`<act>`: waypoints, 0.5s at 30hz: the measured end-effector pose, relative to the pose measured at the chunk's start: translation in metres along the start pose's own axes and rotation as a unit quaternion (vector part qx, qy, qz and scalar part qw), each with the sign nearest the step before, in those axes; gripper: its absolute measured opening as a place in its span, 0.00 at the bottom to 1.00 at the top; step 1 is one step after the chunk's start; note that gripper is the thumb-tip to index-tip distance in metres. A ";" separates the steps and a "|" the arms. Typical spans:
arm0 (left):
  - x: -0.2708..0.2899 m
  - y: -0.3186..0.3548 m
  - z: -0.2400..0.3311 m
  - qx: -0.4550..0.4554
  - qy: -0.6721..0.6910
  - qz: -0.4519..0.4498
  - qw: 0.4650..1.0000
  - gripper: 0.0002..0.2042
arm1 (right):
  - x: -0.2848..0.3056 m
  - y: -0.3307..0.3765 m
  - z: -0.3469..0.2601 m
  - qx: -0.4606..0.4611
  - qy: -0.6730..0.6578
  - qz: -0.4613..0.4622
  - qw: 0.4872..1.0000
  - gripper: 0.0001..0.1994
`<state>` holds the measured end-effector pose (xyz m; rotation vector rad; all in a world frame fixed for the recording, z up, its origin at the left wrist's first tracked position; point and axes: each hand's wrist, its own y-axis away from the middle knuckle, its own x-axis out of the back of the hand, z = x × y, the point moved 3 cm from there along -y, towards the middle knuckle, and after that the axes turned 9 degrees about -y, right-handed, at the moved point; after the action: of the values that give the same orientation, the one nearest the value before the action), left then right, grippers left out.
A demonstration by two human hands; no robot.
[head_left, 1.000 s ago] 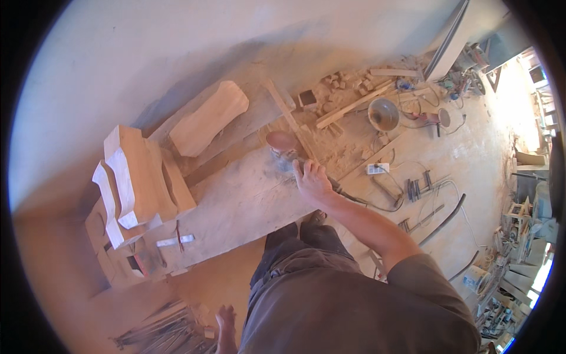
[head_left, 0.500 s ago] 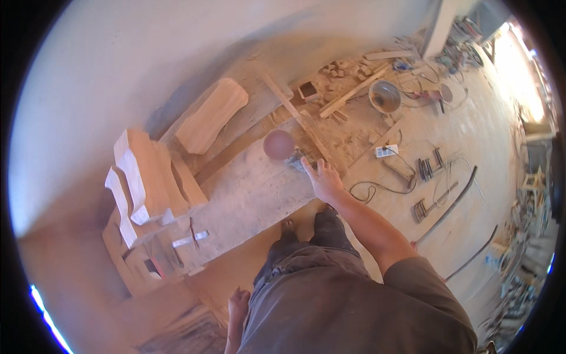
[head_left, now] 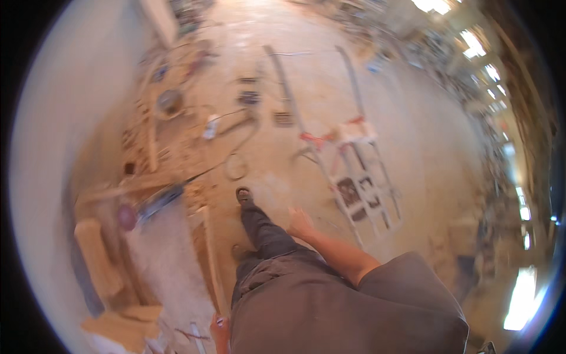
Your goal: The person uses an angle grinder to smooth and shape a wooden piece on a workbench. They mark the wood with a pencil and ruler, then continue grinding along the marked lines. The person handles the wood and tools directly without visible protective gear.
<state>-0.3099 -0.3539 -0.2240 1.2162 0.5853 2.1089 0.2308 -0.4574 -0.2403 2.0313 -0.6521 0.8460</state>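
My right hand (head_left: 299, 223) is out over the floor in front of my legs, touching nothing that I can see. Motion smears its fingers. At my left side, beside the long dusty workbench (head_left: 168, 259), hangs my left hand (head_left: 220, 325); its fingers are mostly hidden. On the far end of that bench lies a power sander (head_left: 160, 199) with a round reddish sanding disc (head_left: 127, 217), apart from both hands. A cord runs from it across the floor. Shaped wooden blocks (head_left: 97, 256) stand along the bench's left side.
A metal handcart (head_left: 359, 183) with long handles lies on the floor to the right. Ahead are a round bucket (head_left: 170, 101), a white power strip (head_left: 210, 127), a looped cord (head_left: 237, 166) and scattered wood scraps. Piled clutter lines the right wall.
My view has swung to the right, bringing the handcart into sight. My right hand has come away from the sander on the bench, and one foot is now stretched forward.
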 end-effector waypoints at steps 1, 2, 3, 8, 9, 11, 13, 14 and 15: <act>-0.001 -0.010 -0.001 -0.029 -0.039 -0.030 0.998 0.30 | 0.006 0.026 0.047 -0.084 0.022 -0.033 0.996 0.24; 0.002 -0.019 0.000 -0.055 -0.087 -0.040 0.994 0.30 | 0.023 0.059 0.072 -0.156 -0.015 -0.030 0.987 0.23; 0.008 -0.028 0.013 -0.062 -0.111 -0.055 0.990 0.31 | 0.038 0.092 0.096 -0.223 -0.058 -0.027 0.973 0.22; 0.038 -0.081 0.118 -0.120 -0.141 -0.111 0.976 0.30 | -0.021 0.256 0.281 -0.444 -0.145 0.096 0.879 0.19; 0.043 -0.095 0.118 -0.150 -0.128 -0.086 0.977 0.30 | -0.034 0.257 0.293 -0.456 -0.152 0.089 0.872 0.17; 0.039 -0.125 0.131 -0.168 -0.156 -0.058 0.972 0.31 | -0.044 0.266 0.305 -0.518 -0.259 0.007 0.815 0.14; 0.027 -0.138 0.168 -0.160 -0.162 -0.055 0.972 0.31 | -0.054 0.256 0.322 -0.552 -0.392 0.005 0.736 0.11; 0.020 -0.139 0.190 -0.145 -0.154 -0.064 0.975 0.31 | -0.059 0.239 0.335 -0.555 -0.469 0.048 0.685 0.10; 0.006 -0.145 0.216 -0.131 -0.151 -0.085 0.976 0.32 | -0.067 0.234 0.350 -0.563 -0.540 0.095 0.619 0.09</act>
<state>-0.0803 -0.2332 -0.2107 1.2544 0.2552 1.7492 0.1408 -0.8644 -0.3294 1.0121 -1.5425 -0.7959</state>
